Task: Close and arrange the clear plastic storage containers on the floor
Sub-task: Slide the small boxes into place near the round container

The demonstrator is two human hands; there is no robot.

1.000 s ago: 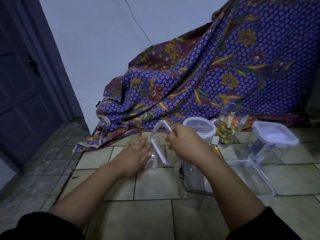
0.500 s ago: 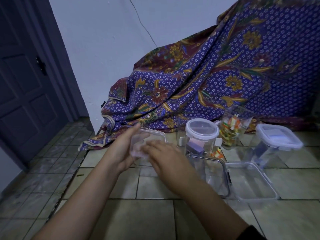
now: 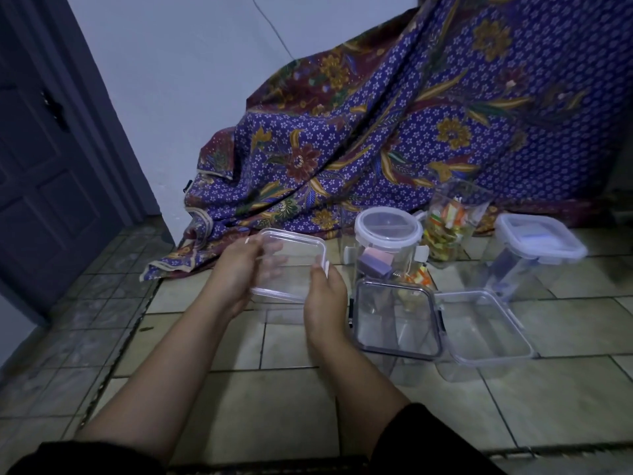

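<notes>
A clear square lid lies flat on top of a small clear container, held between both hands above the tiled floor. My left hand grips its left edge and my right hand presses its near right corner. To the right stand a tall square container with a dark-rimmed lid and an open square container. Behind them are a round jar with a white lid, an open jar of coloured sweets, and a closed square box.
A purple floral cloth drapes over something against the white wall behind the containers. A dark door stands at the left. Tiled floor stretches in front of me.
The lid was tilted upright in my right hand a second ago; it now lies flat on the small container, with both hands at its edges. The view has shifted closer.
</notes>
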